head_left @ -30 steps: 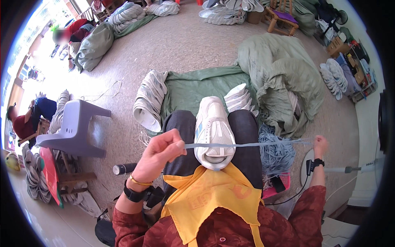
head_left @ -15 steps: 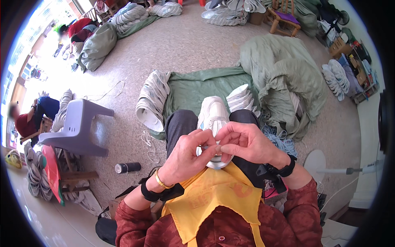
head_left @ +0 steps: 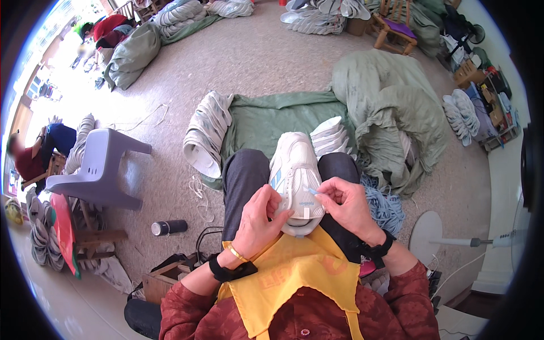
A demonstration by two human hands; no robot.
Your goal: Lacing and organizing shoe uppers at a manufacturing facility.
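A white sneaker point(head_left: 298, 161) with light blue side marks rests between my knees, toe away from me. My left hand point(head_left: 259, 218) lies along its left side, fingers bent, thumb apart from them and touching the shoe's near part. Nothing shows between that thumb and the fingers. On the right, my right hand point(head_left: 347, 205) pinches a thin light blue lace point(head_left: 313, 191) between thumb and forefinger, just above the shoe. Where the lace runs beyond the fingertips is hard to make out.
Stacks of white shoe parts point(head_left: 208, 133) and more white shoes point(head_left: 330, 137) stand on a green cloth point(head_left: 277, 116). Blue laces point(head_left: 384, 201) lie by my right knee. A grey plastic chair point(head_left: 99, 173), a dark bottle point(head_left: 169, 228) and a fan point(head_left: 425, 238) flank me.
My hands were together above the shoe's near end, fingertips meeting; now they are apart, left and right. More of the shoe shows, and the blue lace is visible in my right fingers.
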